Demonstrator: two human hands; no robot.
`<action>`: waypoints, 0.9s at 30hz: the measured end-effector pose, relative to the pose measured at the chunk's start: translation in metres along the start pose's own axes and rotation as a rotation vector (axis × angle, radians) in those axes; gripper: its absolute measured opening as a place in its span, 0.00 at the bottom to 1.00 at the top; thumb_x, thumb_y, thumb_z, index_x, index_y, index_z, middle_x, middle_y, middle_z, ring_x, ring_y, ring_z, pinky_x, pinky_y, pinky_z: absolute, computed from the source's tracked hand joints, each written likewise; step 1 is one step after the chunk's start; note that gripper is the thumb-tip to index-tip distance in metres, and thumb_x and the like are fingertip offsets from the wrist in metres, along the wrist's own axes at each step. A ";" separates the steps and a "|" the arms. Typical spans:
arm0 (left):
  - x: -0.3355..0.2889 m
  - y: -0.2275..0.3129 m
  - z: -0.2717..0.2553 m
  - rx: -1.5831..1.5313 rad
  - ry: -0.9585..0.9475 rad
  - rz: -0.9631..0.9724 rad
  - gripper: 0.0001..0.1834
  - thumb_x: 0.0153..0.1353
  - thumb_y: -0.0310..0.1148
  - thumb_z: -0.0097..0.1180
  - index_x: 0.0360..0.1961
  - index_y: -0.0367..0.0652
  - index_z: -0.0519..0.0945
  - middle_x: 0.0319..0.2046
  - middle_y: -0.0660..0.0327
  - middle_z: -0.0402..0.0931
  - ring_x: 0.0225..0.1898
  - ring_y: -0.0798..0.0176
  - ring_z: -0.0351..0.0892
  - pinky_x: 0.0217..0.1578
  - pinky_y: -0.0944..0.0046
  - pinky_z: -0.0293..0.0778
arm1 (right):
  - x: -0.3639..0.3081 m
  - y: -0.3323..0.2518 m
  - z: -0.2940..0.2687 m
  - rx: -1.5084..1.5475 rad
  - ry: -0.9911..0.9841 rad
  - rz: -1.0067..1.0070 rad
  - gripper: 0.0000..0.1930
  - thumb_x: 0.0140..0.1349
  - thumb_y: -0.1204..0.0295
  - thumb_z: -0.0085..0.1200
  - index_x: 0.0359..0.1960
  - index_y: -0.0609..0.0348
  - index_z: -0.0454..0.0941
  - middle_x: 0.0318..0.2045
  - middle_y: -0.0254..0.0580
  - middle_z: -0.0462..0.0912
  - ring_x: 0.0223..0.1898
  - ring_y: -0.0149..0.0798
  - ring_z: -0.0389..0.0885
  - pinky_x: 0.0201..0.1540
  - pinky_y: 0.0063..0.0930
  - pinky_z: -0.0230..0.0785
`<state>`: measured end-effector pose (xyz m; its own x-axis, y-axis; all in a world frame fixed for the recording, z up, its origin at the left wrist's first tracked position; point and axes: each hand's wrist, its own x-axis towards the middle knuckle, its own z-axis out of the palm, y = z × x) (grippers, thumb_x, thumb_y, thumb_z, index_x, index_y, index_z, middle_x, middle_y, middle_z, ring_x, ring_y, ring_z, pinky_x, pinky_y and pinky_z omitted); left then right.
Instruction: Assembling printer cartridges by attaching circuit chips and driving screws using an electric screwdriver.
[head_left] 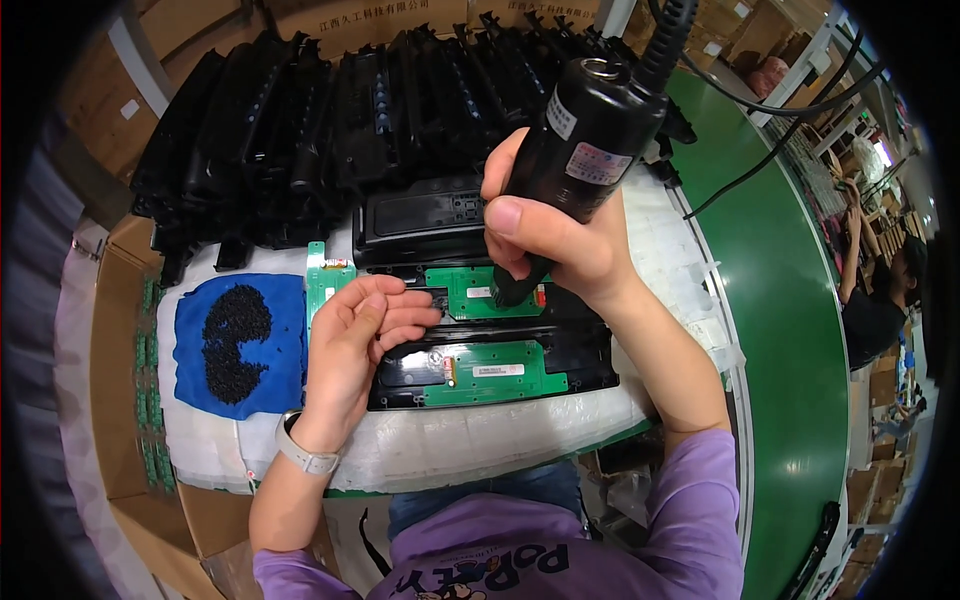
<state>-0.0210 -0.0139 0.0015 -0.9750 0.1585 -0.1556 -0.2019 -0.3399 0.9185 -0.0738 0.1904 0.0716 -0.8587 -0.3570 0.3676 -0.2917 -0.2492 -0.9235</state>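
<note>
My right hand (pixel 565 235) is wrapped around a black electric screwdriver (pixel 590 130), its cord rising from the top. The driver's lower end reaches down to a green circuit board (pixel 470 291) set in a black plastic housing; its tip is hidden. Beside that board's left end, my left hand (pixel 365 318) is palm up with loosely bent fingers stretched toward it. Nothing shows clearly in that hand. Nearer me lies a second black housing (pixel 590 365) with its own green board (pixel 520 358). Another green board (pixel 321 275) rests behind my left hand.
Small black screws (pixel 237 330) are heaped on a blue cloth (pixel 285 350) at the left. Many black housings (pixel 290 130) stand in a row at the back. A cardboard box (pixel 125 420) borders the left side, a green conveyor belt (pixel 770 300) the right. Another person (pixel 880 300) is farther right.
</note>
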 end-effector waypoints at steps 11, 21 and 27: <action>-0.001 0.002 -0.002 -0.001 -0.072 -0.031 0.10 0.69 0.33 0.40 0.39 0.38 0.71 0.16 0.68 0.64 0.14 0.78 0.55 0.16 0.77 0.51 | -0.001 0.005 0.002 -0.010 -0.069 -0.023 0.09 0.48 0.74 0.59 0.25 0.62 0.70 0.13 0.35 0.71 0.12 0.26 0.68 0.14 0.18 0.59; -0.001 -0.005 0.004 0.140 -0.059 0.025 0.07 0.65 0.30 0.51 0.38 0.37 0.72 0.29 0.54 0.80 0.16 0.77 0.65 0.17 0.79 0.60 | -0.008 0.003 0.003 0.082 -0.094 -0.106 0.11 0.52 0.74 0.57 0.33 0.62 0.68 0.16 0.35 0.71 0.12 0.27 0.68 0.16 0.20 0.61; -0.006 -0.005 0.009 0.241 -0.122 0.082 0.08 0.65 0.31 0.50 0.34 0.36 0.74 0.25 0.58 0.79 0.15 0.79 0.63 0.16 0.80 0.59 | -0.006 -0.004 -0.006 0.490 -0.110 -0.321 0.15 0.63 0.60 0.43 0.43 0.58 0.67 0.17 0.33 0.69 0.14 0.29 0.66 0.27 0.29 0.66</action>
<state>-0.0130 -0.0050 0.0006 -0.9659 0.2549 -0.0457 -0.0807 -0.1287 0.9884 -0.0700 0.1985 0.0726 -0.7032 -0.2800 0.6536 -0.2786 -0.7372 -0.6156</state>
